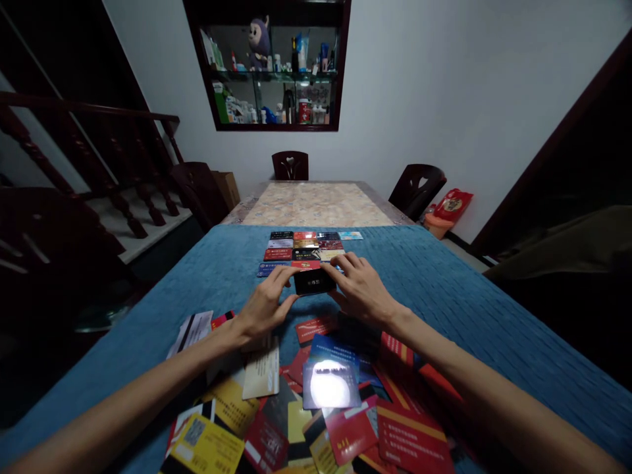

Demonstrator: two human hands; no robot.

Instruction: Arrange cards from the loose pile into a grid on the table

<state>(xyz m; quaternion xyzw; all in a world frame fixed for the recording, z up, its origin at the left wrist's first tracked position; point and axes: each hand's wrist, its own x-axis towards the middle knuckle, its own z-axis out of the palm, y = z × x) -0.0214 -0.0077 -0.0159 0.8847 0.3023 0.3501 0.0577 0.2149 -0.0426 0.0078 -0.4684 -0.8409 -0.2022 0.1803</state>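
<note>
Both hands pinch the black card [315, 282]: left hand [265, 307] and right hand [362, 289] fingers closed on its ends; keep it level, align square under the card grid [306, 249]

The room is dim, with a cold bluish tone over the whole picture. The brightest places are the white wall [444, 85] and the lit glass cabinet [270, 66] at the far end. A strong glare sits on one glossy card [330, 387] near the bottom (its print is washed out to a white spot), so a light shines from above or from the head. The staircase [74, 164] on the left and the right side fall into deep shadow, almost black. The wide lens bends straight lines at the edges and stretches both forearms. The far cards [306, 250] are small and a little soft, their text not readable.
</note>
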